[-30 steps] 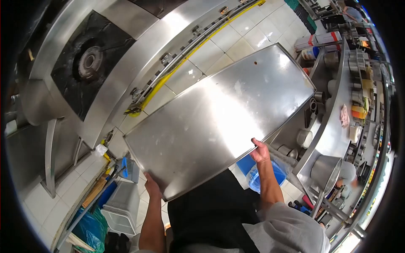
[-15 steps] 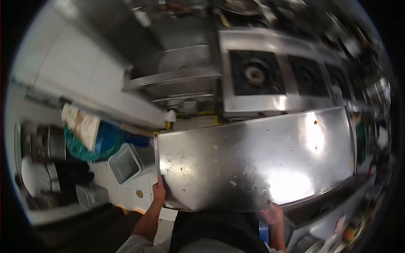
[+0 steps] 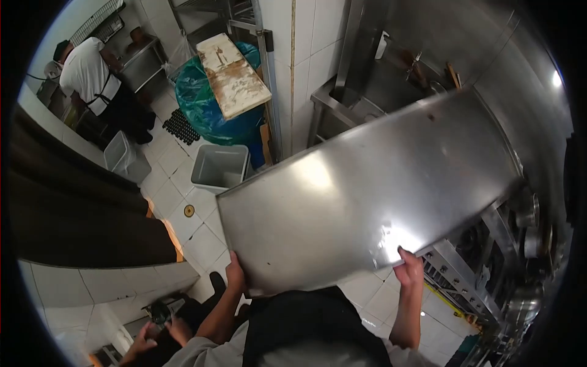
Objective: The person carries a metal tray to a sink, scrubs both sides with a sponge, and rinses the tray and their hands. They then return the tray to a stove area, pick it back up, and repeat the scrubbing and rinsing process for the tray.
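Observation:
A large rectangular stainless steel tray (image 3: pixel 342 196) with low rims spans the space in front of my body, tilted with its right end farther up. My left hand (image 3: pixel 235 273) grips its near left edge, thumb on top and the other fingers hidden beneath. On the near long edge, toward the right, my right hand (image 3: pixel 409 268) is closed with its thumb over the metal. Small dark specks and a scuffed patch mark the surface. My black apron (image 3: pixel 312 330) lies right behind the near edge.
A grey bin (image 3: pixel 220 166) stands beyond the tray's left corner, near a green-bagged barrel (image 3: pixel 214 104) topped by a stained board (image 3: pixel 232 76). A steel sink (image 3: pixel 367 109) is ahead; a stove (image 3: pixel 455 275) is at right. One person (image 3: pixel 95 79) works far left; another person's hands (image 3: pixel 160 339) show lower left.
My view has swung left, with the tray still in both hands. The stove has shifted to the lower right, and the bin, barrel and co-worker have come more fully into view.

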Motion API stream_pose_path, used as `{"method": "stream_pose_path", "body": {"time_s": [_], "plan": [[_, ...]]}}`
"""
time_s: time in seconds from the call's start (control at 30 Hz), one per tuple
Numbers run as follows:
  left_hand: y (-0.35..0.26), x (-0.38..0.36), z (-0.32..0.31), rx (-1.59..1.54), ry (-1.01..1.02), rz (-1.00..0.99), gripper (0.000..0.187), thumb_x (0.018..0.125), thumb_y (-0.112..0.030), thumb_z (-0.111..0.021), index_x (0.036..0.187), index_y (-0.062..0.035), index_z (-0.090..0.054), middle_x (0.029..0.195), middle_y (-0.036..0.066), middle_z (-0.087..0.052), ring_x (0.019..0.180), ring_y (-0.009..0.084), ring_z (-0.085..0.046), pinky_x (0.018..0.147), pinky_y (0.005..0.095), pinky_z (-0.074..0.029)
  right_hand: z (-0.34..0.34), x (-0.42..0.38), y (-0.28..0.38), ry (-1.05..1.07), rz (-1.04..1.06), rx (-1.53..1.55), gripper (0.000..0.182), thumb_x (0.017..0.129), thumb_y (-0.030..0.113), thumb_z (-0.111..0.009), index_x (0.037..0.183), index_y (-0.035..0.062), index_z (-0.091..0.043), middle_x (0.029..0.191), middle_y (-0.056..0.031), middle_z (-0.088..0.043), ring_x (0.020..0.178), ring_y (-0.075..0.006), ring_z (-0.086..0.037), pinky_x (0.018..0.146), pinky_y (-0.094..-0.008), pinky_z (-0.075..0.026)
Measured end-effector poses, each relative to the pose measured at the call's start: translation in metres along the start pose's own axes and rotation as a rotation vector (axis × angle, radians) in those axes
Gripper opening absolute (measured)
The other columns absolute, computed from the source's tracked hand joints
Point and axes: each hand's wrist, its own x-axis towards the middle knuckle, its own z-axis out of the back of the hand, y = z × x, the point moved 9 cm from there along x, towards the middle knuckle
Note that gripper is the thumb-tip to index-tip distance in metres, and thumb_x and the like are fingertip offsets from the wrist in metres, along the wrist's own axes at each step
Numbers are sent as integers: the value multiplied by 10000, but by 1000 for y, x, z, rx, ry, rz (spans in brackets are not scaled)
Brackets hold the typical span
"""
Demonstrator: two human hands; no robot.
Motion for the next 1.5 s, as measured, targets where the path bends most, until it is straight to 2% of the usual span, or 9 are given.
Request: {"method": "stream_pose_path", "body": {"time_s": [0.23,0.67,0.87,1.07,1.2,1.27,1.33,1.4,1.5], "plan": [[29,-35,75,-319,-143,-133,846,983,-633,-434,1327,138,-496,1338,186,-557,1193,268,-530,1041,363,-392,-66,80,-70,263,-328,39,405,868,-22,-648,1264,-32,-568,1209,-152,-651,1086,-284,-641,1011,-428,-482],[-2,-136,105,-343,-433,-282,626,1015,-525,-483,939,68,-667,882,84,-637,791,151,-519,762,301,-447,-55,173,-115,343,-579,110,292,857,14,-631,1142,-47,-612,1076,-158,-686,1023,-310,-656,987,-452,-507],[-63,-182,127,-115,-520,-588,607,1045,-479,-434,1238,61,-632,1117,152,-688,995,178,-621,904,281,-470,-15,227,-151,324,-589,161,334,813,28,-684,1139,27,-616,1036,-100,-671,1016,-275,-639,933,-445,-496],[-203,-302,73,-319,-27,-715,638,1028,-514,-464,1317,49,-539,1218,97,-610,1095,165,-561,958,295,-439,-95,205,-80,510,-562,417,389,813,13,-666,1194,19,-590,1121,-123,-648,1100,-303,-611,1022,-501,-436],[-308,-393,47,-109,-222,-927,693,1003,-562,-476,1338,44,-517,1255,102,-604,1140,202,-560,1004,326,-424,-135,209,-26,540,-481,648,391,824,-14,-644,1203,26,-559,1165,-133,-626,1142,-329,-588,1065,-543,-401],[-354,-445,-20,-361,667,-1031,795,958,-601,-523,1450,14,-414,1380,144,-544,1238,270,-534,1051,359,-404,-146,226,-15,523,-462,718,384,835,-29,-630,1204,30,-544,1183,-130,-612,1161,-336,-576,1081,-555,-385],[-371,-493,-53,-683,659,-1273,955,903,-644,-566,1566,-62,-201,1514,201,-402,1354,322,-445,1089,408,-380,-164,237,9,478,-421,838,308,849,-30,-625,1141,30,-545,1144,-121,-603,1145,-340,-577,1072,-546,-394],[-388,-508,-93,-493,1036,-1473,1043,898,-562,-628,1592,-114,8,1549,237,-320,1391,327,-386,1116,473,-325,-172,256,19,432,-399,916,244,862,-28,-623,1084,30,-541,1106,-112,-592,1126,-340,-578,1060,-535,-405],[-437,-465,-118,-563,305,-1674,823,913,-220,-665,1560,-85,-174,1426,195,-460,1256,286,-496,1051,407,-383,-173,292,27,390,-385,983,166,874,-10,-637,978,36,-516,1023,-101,-562,1044,-324,-584,1010,-516,-433]]}}
